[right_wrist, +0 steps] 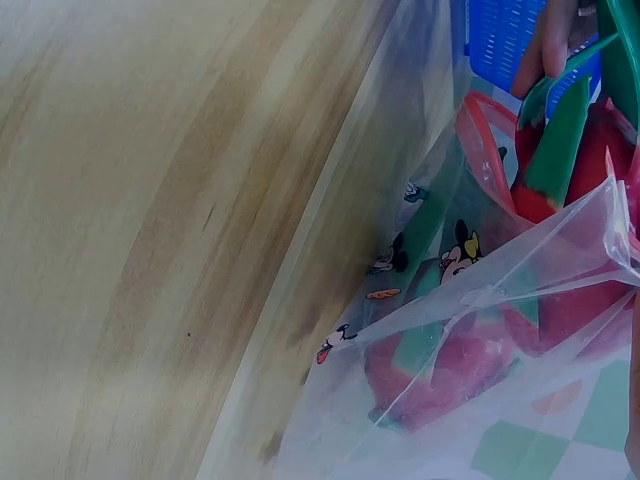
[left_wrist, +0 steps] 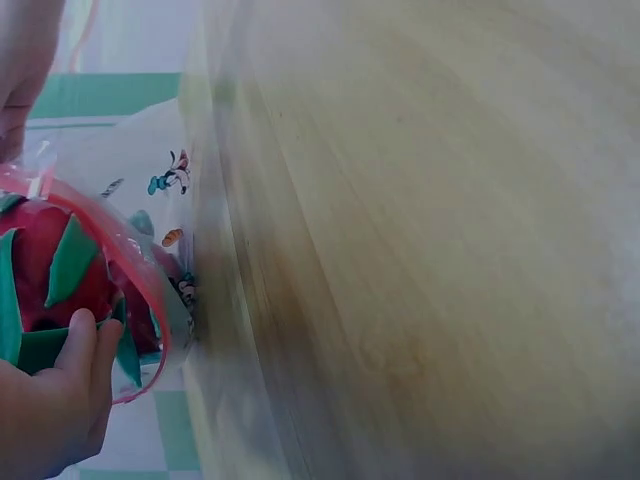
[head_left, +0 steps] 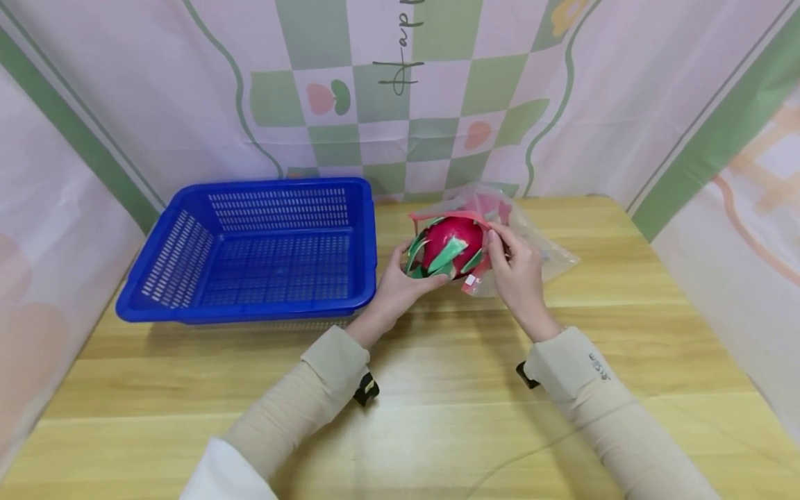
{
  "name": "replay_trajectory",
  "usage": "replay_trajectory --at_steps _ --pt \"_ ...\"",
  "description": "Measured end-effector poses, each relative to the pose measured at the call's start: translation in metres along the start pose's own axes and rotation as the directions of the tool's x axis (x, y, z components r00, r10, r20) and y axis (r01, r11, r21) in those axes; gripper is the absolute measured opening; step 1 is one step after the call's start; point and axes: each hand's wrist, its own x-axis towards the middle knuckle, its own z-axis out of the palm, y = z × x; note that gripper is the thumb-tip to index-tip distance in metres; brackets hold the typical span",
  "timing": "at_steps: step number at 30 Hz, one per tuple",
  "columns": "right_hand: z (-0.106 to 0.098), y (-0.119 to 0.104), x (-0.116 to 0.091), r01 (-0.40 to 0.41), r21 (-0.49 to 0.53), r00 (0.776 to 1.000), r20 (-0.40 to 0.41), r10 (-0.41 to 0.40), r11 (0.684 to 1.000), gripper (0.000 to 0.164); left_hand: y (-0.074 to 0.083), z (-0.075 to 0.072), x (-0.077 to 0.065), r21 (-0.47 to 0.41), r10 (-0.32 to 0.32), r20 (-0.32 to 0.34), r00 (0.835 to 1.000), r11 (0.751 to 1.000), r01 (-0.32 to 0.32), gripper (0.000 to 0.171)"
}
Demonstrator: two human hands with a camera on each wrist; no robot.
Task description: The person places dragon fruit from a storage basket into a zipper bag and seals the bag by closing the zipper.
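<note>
Dragonfruit (head_left: 441, 239) in left hand (head_left: 398, 286), right hand (head_left: 519, 276) just beside, pinching clear bag (head_left: 551, 258)

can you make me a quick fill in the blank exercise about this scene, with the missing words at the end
1. The left hand holds a red fruit with ____ leaves.
2. The colour of the plastic basket is ____.
3. In the head view, the plastic basket stands to the ____ of the clear bag that the right hand pinches.
4. The tabletop has a ____-grain look.

Missing words: green; blue; left; wood.
</note>
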Motion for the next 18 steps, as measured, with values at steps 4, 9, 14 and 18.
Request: replay_trajectory --at_steps 4,9,14,18 --pt "-0.0004 -0.0008 0.0002 -0.011 -0.005 1.000 0.002 0.011 1.000 0.027 -0.0003 -0.0013 -0.0005 0.000 -0.002 0.011 1.000 1.000 0.002 0.084" --pt "-0.0010 -0.0007 0.0010 -0.028 -0.019 1.000 0.006 0.028 0.999 0.028 -0.0012 -0.0017 -0.0013 0.012 -0.012 -0.006 1.000 1.000 0.012 0.084" --pt "-0.0014 -0.0024 0.0015 -0.039 -0.023 0.999 0.001 0.039 0.999 0.029 -0.0039 -0.0008 -0.0030 -0.016 0.003 -0.051 0.999 1.000 -0.004 0.078" --pt "-0.0017 -0.0030 0.0019 -0.048 -0.014 0.999 -0.001 0.048 0.999 0.029 -0.0064 -0.0006 -0.0030 -0.052 0.043 -0.065 0.997 0.998 -0.047 0.072"
